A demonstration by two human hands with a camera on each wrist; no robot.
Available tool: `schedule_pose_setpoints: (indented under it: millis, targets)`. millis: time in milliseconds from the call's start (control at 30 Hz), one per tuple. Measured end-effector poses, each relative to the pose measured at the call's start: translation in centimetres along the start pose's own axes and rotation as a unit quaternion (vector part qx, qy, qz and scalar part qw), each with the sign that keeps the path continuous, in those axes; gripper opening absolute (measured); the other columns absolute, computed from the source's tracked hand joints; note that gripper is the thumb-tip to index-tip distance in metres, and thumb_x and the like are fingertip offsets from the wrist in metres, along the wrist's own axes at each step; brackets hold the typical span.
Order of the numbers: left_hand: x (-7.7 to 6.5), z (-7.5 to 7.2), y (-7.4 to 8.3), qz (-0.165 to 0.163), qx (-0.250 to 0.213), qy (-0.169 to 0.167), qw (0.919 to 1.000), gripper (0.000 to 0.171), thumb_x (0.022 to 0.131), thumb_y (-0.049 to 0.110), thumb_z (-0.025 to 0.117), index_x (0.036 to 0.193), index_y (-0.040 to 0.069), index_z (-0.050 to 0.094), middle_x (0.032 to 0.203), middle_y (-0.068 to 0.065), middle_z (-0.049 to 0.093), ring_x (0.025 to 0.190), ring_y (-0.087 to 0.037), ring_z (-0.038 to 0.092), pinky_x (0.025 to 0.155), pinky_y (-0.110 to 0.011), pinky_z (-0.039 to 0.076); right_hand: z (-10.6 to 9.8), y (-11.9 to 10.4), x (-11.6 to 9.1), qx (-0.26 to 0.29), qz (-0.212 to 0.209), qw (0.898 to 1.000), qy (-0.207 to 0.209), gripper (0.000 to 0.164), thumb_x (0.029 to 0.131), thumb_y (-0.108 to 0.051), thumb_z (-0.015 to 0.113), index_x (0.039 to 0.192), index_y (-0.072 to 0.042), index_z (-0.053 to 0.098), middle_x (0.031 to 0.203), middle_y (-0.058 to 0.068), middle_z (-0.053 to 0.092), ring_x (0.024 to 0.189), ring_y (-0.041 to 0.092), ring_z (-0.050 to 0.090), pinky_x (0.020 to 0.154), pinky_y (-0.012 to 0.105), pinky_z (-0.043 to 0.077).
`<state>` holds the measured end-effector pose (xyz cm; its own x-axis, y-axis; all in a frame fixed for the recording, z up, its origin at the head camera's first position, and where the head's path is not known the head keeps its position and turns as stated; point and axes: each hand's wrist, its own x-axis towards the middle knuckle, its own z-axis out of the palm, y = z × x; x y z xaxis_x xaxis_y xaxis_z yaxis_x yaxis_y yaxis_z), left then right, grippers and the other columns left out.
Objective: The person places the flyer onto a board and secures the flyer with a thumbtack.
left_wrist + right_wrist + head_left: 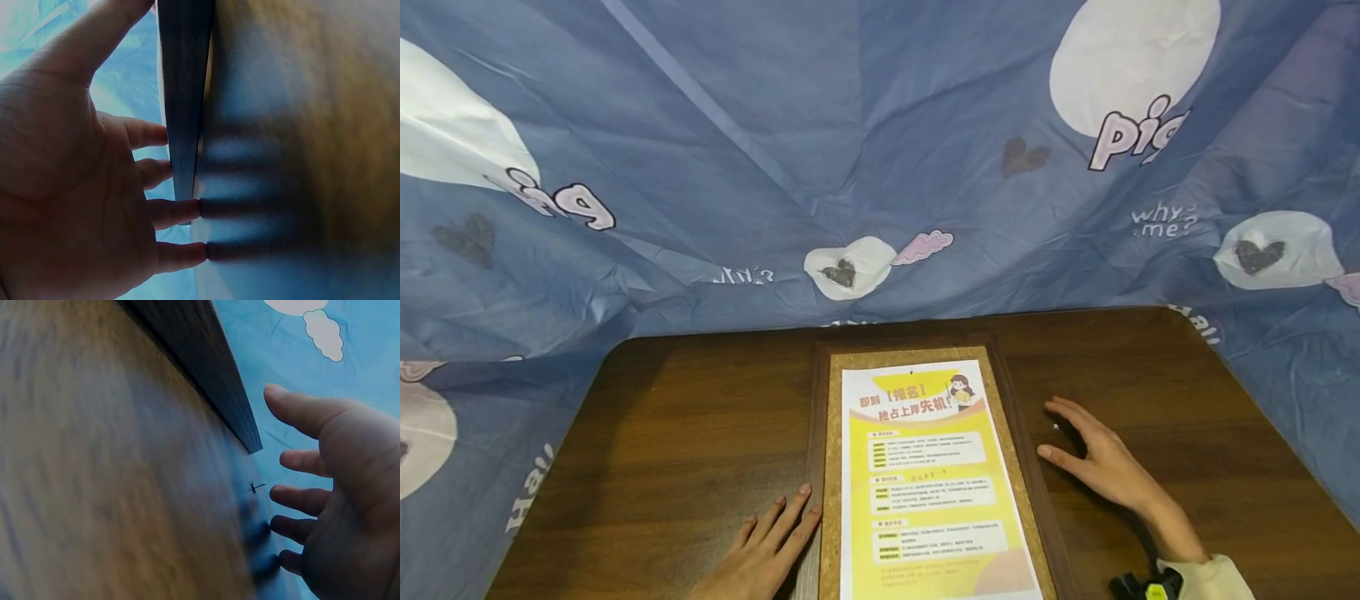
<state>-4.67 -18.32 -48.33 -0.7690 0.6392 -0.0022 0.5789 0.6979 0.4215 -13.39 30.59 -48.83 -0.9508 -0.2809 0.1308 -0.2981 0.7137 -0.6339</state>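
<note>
A yellow and white printed poster (925, 500) lies over a cork board (832, 467) with a dark wooden frame (1026, 454), flat on the table. My left hand (760, 554) rests at the frame's left side. In the left wrist view two fingertips (161, 135) meet the frame's side edge, and the two lower ones touch the tabletop. To the right of the board, my right hand (1101, 462) hovers low with fingers spread and holds nothing. A small pushpin (254, 487) lies on the table just ahead of those fingers, near the frame.
The brown wooden table (685, 417) has rounded far corners. A blue printed cloth (790, 150) hangs behind it and along both sides. One small dark spot (912, 372) shows at the poster's top edge. A dark wrist device (1150, 587) sits by the right sleeve.
</note>
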Motion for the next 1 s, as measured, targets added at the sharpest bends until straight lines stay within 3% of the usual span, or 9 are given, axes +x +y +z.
schedule_pose_setpoints:
  millis: [233,433,1000]
  targets:
    - [0.0,-0.2,0.2,-0.008,-0.008,-0.006,0.9999,0.101,0.084,0.070,0.061,0.157,0.010,0.025,0.162,-0.018,0.017,0.134,-0.052,0.034,0.088,-0.075,0.036,0.6,0.4,0.0,0.008,0.005,1.000,0.003,0.064,0.092,-0.028,0.073,0.143,-0.001,0.046,0.152,0.027,0.033,0.140,0.053,0.020,0.099,0.075,0.022]
    - [0.0,-0.2,0.3,-0.012,-0.012,-0.011,0.9998,0.102,0.083,0.070,0.062,0.157,0.009,0.026,0.161,-0.020,0.018,0.134,-0.052,0.034,0.088,-0.076,0.035,1.1,1.1,0.0,0.023,0.008,0.999,0.022,0.060,0.092,-0.023,0.073,0.141,0.001,0.048,0.152,0.028,0.033,0.140,0.053,0.019,0.099,0.075,0.022]
    - [0.1,-0.4,0.2,-0.010,-0.016,-0.020,0.9996,0.103,0.084,0.070,0.061,0.156,0.007,0.026,0.163,-0.018,0.014,0.134,-0.053,0.033,0.089,-0.076,0.034,1.3,1.6,0.1,-0.013,-0.023,0.995,0.095,0.030,0.088,-0.009,0.075,0.116,-0.001,0.066,0.142,0.027,0.047,0.130,0.053,0.038,0.093,0.068,0.036]
